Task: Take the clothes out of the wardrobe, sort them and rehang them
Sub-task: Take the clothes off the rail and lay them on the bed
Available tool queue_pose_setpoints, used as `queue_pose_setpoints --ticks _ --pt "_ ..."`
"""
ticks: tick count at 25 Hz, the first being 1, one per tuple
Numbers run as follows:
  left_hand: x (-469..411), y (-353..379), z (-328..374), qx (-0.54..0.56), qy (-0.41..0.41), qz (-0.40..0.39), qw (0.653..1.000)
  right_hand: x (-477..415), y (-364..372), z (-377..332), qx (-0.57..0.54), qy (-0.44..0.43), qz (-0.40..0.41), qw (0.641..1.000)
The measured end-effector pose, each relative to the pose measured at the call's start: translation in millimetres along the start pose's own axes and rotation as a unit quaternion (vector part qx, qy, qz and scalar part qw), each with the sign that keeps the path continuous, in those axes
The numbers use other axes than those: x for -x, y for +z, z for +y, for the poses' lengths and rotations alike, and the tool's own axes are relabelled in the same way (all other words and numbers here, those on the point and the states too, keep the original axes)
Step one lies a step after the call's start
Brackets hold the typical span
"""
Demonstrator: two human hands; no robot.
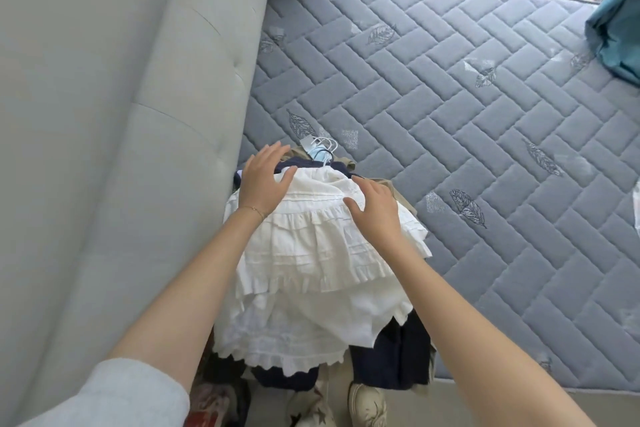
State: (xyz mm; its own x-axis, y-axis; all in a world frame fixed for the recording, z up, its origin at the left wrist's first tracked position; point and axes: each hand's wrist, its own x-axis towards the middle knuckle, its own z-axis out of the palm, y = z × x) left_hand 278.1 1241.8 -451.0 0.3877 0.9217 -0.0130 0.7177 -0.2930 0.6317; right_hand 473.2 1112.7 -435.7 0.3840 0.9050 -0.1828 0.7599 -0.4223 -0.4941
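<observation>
We rest left hand, right hand flat, fingers spread, on white ruffled dress; hanger hooks lie far side, nearer left hand.

**Both our arms reach forward, hands flat and open.**

Our left hand lies palm down with fingers straight and slightly spread, thumb swung out to the right; it sits a little farther forward than the other. A thin bracelet circles its wrist, and the bare forearm runs back to a grey sleeve on the upper arm. Our right hand is palm down too, fingers relaxed and pointing up-left, thumb stretched towards the left hand. The two hands are near but apart. The right forearm is bare as far as we can see.
</observation>
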Motion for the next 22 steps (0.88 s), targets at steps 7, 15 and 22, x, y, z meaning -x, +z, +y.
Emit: queue_pose_setpoints --ticks 7,15,22 --pt "136.9 -93.3 62.6 -0.03 -0.011 0.045 0.998 103.5 -72.5 -61.1 -0.045 -0.067 0.023 0.996" --pt "319.4 -130.1 133.7 -0.037 -0.121 0.159 0.979 241.8 -122.8 -86.2 -0.093 -0.193 -0.051 0.975" --pt "514.6 -137.3 170.7 -0.033 -0.261 0.331 0.906 372.9 -126.0 -124.5 -0.101 -0.391 -0.157 0.901"
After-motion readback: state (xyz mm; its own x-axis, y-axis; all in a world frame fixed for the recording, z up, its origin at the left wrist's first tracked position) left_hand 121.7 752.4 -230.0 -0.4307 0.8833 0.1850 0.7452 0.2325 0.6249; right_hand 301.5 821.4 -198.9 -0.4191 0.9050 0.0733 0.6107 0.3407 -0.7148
